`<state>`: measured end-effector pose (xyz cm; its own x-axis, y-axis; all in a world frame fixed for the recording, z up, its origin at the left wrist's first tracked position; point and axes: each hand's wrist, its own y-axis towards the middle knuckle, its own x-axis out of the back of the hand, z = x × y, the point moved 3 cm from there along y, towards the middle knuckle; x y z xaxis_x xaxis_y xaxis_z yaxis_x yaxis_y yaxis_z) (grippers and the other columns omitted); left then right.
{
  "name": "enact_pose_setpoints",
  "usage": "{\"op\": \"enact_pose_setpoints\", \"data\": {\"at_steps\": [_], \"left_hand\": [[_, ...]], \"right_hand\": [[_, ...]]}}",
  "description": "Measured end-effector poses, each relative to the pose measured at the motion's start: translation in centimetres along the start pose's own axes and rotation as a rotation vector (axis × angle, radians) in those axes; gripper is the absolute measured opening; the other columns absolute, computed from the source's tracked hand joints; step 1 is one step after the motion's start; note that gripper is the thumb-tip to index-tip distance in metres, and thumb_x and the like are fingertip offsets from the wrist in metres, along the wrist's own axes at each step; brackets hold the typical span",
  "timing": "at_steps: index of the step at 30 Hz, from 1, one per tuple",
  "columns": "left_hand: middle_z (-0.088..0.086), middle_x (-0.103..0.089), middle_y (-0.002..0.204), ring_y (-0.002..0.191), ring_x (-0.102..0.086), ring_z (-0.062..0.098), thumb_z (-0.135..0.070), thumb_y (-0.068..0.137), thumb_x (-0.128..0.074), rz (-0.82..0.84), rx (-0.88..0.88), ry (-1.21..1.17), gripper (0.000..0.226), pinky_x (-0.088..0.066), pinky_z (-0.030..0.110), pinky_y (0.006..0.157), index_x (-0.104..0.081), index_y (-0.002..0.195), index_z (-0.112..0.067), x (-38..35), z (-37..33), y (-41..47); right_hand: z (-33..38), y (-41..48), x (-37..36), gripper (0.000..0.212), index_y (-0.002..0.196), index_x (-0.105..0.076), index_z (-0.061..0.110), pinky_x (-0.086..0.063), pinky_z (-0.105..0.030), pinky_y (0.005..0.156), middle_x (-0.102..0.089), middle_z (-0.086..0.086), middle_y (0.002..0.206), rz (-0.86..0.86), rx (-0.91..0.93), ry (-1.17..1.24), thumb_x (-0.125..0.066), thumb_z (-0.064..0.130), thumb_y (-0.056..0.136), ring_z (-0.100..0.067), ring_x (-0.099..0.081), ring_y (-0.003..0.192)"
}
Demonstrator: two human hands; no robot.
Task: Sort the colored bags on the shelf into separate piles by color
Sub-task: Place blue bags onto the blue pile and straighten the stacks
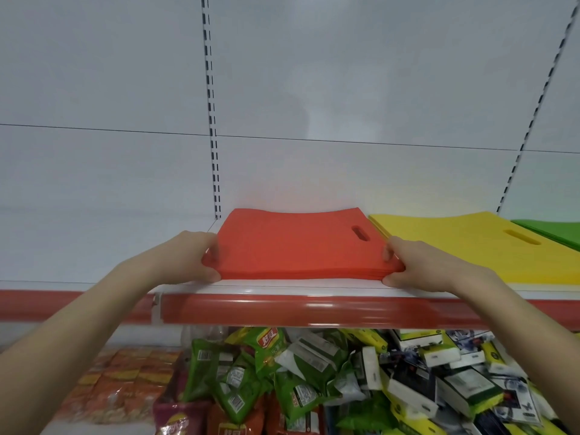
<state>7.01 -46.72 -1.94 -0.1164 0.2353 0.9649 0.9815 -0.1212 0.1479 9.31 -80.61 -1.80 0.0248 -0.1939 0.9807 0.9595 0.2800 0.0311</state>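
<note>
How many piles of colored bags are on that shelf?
3: the red pile in the middle, the yellow pile to its right, the green pile cut off at the right edge; more may lie beyond view.

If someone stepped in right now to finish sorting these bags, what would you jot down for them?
Left hand: grips the left edge of the stack of flat red fabric bags.
Right hand: grips that stack's right edge.
Where: the red stack lies on the white shelf, with the stack of flat yellow bags beside it on the right and the green bags at far right, partly out of frame.
Done: three single-colour piles show.
Left: probably just square the red pile and let go.
</note>
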Motion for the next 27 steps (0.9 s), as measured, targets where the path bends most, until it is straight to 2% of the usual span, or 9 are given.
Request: {"op": "enact_pose_setpoints", "data": {"at_steps": [3, 7, 13, 16, 19, 21, 23, 25, 27], "left_hand": [[-0.015, -0.043, 0.080, 0.075, -0.042, 0.007, -0.026, 0.078, -0.072, 0.002, 0.010, -0.024, 0.029, -0.030, 0.008, 0.057, -0.050, 0.096, -0.023, -0.01, 0.37, -0.09], [-0.008, -0.045, 0.080, 0.078, -0.044, 0.013, -0.020, 0.077, -0.072, -0.050, 0.023, -0.033, 0.029, -0.029, 0.010, 0.056, -0.052, 0.099, -0.020, -0.28, 0.43, 0.19], [-0.011, -0.044, 0.076, 0.080, -0.046, 0.015, -0.022, 0.077, -0.072, -0.086, 0.038, -0.042, 0.030, -0.032, 0.014, 0.058, -0.050, 0.097, -0.019, -0.29, 0.62, -0.28], [-0.007, -0.045, 0.078, 0.081, -0.044, 0.015, -0.016, 0.078, -0.070, -0.093, 0.031, -0.019, 0.029, -0.032, 0.023, 0.059, -0.055, 0.103, -0.014, -0.29, 0.29, -0.23], [-0.005, -0.048, 0.079, 0.081, -0.046, 0.016, -0.015, 0.078, -0.070, -0.116, 0.040, -0.035, 0.030, -0.034, 0.018, 0.058, -0.058, 0.104, -0.011, -0.40, 0.51, -0.36], [-0.001, -0.049, 0.085, 0.083, -0.045, 0.016, -0.018, 0.079, -0.070, -0.089, 0.053, 0.001, 0.031, -0.032, 0.025, 0.061, -0.057, 0.106, -0.010, -0.40, 0.47, -0.39], [0.000, -0.047, 0.089, 0.085, -0.044, 0.016, -0.021, 0.081, -0.069, -0.045, 0.057, 0.068, 0.032, -0.031, 0.025, 0.065, -0.054, 0.107, -0.010, -0.35, 0.19, -0.25], [0.001, -0.047, 0.089, 0.084, -0.044, 0.018, -0.022, 0.081, -0.068, -0.025, 0.057, 0.119, 0.027, -0.033, 0.025, 0.065, -0.053, 0.100, -0.010, -0.32, -0.08, 0.00], [-0.002, -0.046, 0.081, 0.081, -0.044, 0.018, -0.021, 0.081, -0.067, -0.021, 0.057, 0.154, 0.021, -0.032, 0.023, 0.057, -0.048, 0.085, -0.013, -0.26, -0.21, 0.13]], "right_hand": [[-0.07, -0.17, -0.01, 0.027, 0.101, -0.044, 0.016, -0.035, -0.026, 0.062, -0.053, 0.000, 0.086, 0.003, 0.001, 0.045, -0.065, 0.021, 0.085, -0.017, -0.048, 0.073], [0.09, 0.08, -0.26, 0.027, 0.100, -0.044, 0.015, -0.032, -0.022, 0.056, -0.050, 0.003, 0.077, -0.055, -0.017, 0.094, -0.067, 0.017, 0.085, -0.011, -0.046, 0.066], [0.02, 0.06, -0.11, 0.032, 0.099, -0.042, 0.017, -0.032, -0.023, 0.058, -0.042, 0.010, 0.077, -0.072, -0.044, 0.045, -0.069, 0.025, 0.084, -0.021, -0.047, 0.082], [0.20, 0.08, -0.20, 0.030, 0.099, -0.041, 0.016, -0.030, -0.020, 0.056, -0.043, 0.008, 0.076, -0.080, -0.024, 0.047, -0.067, 0.021, 0.085, -0.017, -0.045, 0.074], [0.13, 0.03, -0.13, 0.026, 0.099, -0.043, 0.016, -0.030, -0.021, 0.055, -0.045, 0.006, 0.076, -0.088, -0.018, 0.075, -0.066, 0.019, 0.086, -0.009, -0.041, 0.065], [0.08, -0.05, -0.08, 0.026, 0.099, -0.043, 0.016, -0.031, -0.022, 0.057, -0.049, 0.003, 0.078, -0.073, -0.021, 0.057, -0.066, 0.019, 0.086, -0.011, -0.045, 0.067], [0.09, -0.04, -0.06, 0.027, 0.099, -0.044, 0.016, -0.034, -0.026, 0.060, -0.052, -0.002, 0.086, -0.056, -0.024, 0.028, -0.066, 0.017, 0.085, -0.018, -0.050, 0.076], [0.03, 0.04, -0.09, 0.027, 0.099, -0.044, 0.016, -0.034, -0.027, 0.061, -0.051, -0.001, 0.086, -0.057, -0.034, 0.018, -0.067, 0.016, 0.085, -0.020, -0.049, 0.079], [-0.07, 0.18, -0.11, 0.027, 0.097, -0.045, 0.016, -0.032, -0.022, 0.056, -0.048, 0.004, 0.079, -0.073, -0.038, 0.021, -0.068, 0.016, 0.084, -0.017, -0.047, 0.073]]}}
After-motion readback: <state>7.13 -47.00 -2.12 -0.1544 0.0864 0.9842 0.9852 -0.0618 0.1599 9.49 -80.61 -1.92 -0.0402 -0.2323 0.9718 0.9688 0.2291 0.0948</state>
